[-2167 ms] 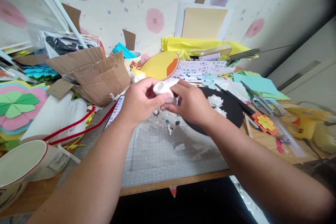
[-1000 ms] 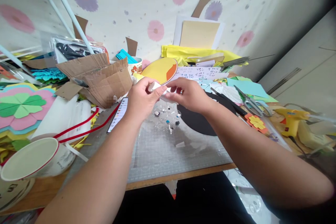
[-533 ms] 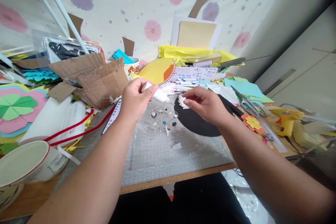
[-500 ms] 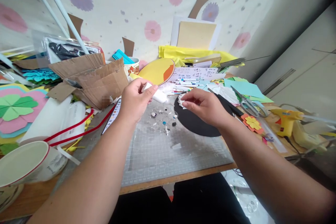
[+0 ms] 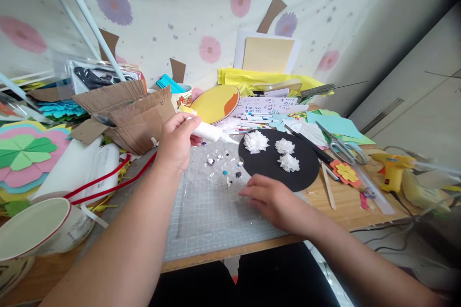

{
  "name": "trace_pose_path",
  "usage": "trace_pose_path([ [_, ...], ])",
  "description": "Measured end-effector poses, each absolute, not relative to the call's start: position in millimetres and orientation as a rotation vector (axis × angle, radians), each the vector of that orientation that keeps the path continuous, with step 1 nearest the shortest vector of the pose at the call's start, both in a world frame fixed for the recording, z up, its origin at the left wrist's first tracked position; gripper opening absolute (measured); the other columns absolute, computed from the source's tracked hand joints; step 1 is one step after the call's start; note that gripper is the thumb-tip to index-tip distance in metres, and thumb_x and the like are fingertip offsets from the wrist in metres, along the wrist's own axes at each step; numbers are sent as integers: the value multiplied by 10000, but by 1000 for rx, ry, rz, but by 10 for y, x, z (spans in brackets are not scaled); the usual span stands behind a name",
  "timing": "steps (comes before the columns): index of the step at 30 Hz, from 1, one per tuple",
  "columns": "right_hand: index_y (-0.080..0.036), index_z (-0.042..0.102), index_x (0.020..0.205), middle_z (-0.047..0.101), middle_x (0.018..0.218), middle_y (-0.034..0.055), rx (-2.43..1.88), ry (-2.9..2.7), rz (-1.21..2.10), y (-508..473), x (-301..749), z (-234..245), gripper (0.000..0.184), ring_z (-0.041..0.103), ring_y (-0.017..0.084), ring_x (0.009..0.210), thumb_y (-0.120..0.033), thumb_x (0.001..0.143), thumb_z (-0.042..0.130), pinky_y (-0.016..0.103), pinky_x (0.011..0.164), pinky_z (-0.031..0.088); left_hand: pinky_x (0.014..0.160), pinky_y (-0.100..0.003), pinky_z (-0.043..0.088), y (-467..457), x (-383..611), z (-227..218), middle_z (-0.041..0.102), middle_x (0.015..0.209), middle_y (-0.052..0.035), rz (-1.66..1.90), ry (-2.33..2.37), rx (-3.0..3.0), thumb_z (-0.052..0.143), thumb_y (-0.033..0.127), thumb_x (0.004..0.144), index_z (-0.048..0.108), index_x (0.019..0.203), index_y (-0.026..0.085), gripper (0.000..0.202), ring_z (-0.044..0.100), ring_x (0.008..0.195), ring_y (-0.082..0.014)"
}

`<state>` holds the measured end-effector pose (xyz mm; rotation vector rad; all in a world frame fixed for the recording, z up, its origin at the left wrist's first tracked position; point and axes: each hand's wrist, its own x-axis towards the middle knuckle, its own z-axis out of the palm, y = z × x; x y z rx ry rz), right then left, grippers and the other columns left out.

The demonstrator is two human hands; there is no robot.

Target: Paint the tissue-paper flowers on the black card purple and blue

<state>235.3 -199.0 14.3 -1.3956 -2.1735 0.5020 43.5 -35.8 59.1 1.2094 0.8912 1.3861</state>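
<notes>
My left hand (image 5: 175,143) is closed around a white glue bottle (image 5: 209,132), whose thin nozzle points right toward the rim of a black disc (image 5: 304,170). Three white ruffled paper flowers lie on that disc: a large one (image 5: 256,142) at the left, a smaller one (image 5: 285,146) and another (image 5: 289,163) close together. My right hand (image 5: 272,199) hovers by the disc's near left edge, fingers stretched out with nothing visible in them. Between the hands sits a clear plastic palette (image 5: 214,172) with small dark, blue and white bits.
A grey cutting mat (image 5: 212,223) covers the table's middle. Right of the disc are a wooden stick (image 5: 328,186), scissors (image 5: 342,146) and a yellow glue gun (image 5: 392,168). A bowl (image 5: 36,225) and folded cardboard (image 5: 133,115) stand left; several markers (image 5: 254,117) lie behind.
My right hand has left the large white flower and come down toward me, uncovering two smaller flowers. The bottle has shifted left and its nozzle now shows.
</notes>
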Motion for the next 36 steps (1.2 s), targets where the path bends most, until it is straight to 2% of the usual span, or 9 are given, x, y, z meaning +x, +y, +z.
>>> trace_pose_path([
  [4, -267, 734, 886, 726, 861, 23, -1156, -1308, 537, -1932, 2473, 230, 63, 680, 164, 790, -266, 834, 699, 313, 713, 548, 403, -226, 360, -493, 440, 636, 563, 599, 30, 1297, 785, 1160, 677, 305, 639, 604, 701, 189, 150, 490, 462, -107],
  [7, -295, 750, 846, 765, 834, -2, -969, -949, 582, -1890, 2397, 293, 129, 701, 158, 749, -264, 731, 800, 328, 729, 573, 407, -224, 370, -674, 453, 654, 584, 611, 19, 1225, 734, 1120, 678, 296, 662, 616, 703, 178, 139, 495, 468, -108],
  [10, -302, 766, 839, 782, 835, 2, -882, -857, 597, -1893, 2243, 330, 170, 716, 168, 757, -241, 694, 831, 348, 736, 592, 434, -226, 403, -882, 461, 648, 621, 653, 11, 1192, 706, 1080, 691, 282, 699, 641, 750, 174, 130, 521, 492, -108],
  [15, -318, 785, 840, 794, 852, -3, -796, -858, 646, -1967, 2100, 348, 192, 738, 164, 813, -200, 696, 832, 314, 735, 610, 484, -218, 456, -1202, 441, 579, 650, 730, 5, 1220, 709, 977, 694, 283, 748, 649, 789, 181, 118, 583, 583, -117],
  [22, -293, 792, 839, 798, 870, -8, -712, -850, 803, -2139, 2111, 232, 190, 752, 136, 829, -198, 690, 860, 240, 753, 607, 565, -257, 533, -1681, 339, 342, 676, 772, 0, 1232, 721, 870, 770, 285, 728, 668, 831, 174, 183, 632, 628, -141],
  [29, -299, 784, 917, 782, 893, 10, -796, -1192, 771, -2501, 2134, 70, 178, 738, 127, 845, -181, 785, 794, 223, 755, 590, 725, -300, 551, -2176, 128, -26, 715, 915, -19, 1052, 769, 908, 757, 346, 806, 656, 935, 220, 207, 647, 812, -173],
  [33, -229, 749, 896, 743, 818, 31, -929, -1488, 608, -2615, 2250, 51, 60, 702, 126, 758, -268, 852, 738, 219, 686, 554, 740, -270, 505, -2269, -34, -119, 736, 956, -30, 854, 901, 1296, 787, 429, 758, 693, 1025, 239, 340, 641, 812, -177],
  [36, -186, 688, 853, 683, 736, 27, -986, -1668, 515, -2658, 2301, 63, 202, 629, 108, 666, -369, 925, 641, 205, 599, 479, 777, -291, 495, -2249, -91, -134, 748, 1011, -52, 648, 930, 1537, 792, 477, 727, 700, 1165, 247, 504, 652, 846, -208],
])
